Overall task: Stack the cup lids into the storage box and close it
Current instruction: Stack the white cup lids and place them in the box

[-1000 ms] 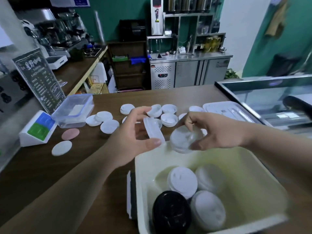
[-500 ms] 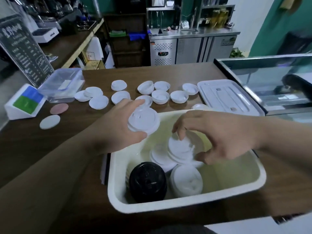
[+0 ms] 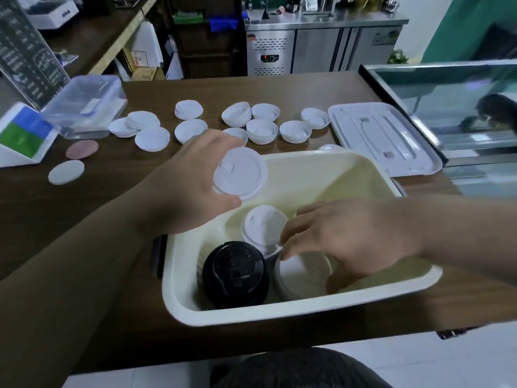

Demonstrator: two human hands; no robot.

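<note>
Left hand (image 3: 190,186) pinches a round white lid (image 3: 239,173) by its rim, above the far-left corner of the cream storage box (image 3: 279,312). Inside, near left: a black lid stack (image 3: 235,273), with white stacks beside it. Right hand (image 3: 349,239) is inside the box, fingers curved over a white stack (image 3: 302,273). Grip cannot be confirmed because the contact is hidden. Box cover (image 3: 383,138) lies on the counter, far right.

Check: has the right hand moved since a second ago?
Yes. The right hand went from above the box's far rim down into the box, toward its near wall, next to the black lid.
</note>
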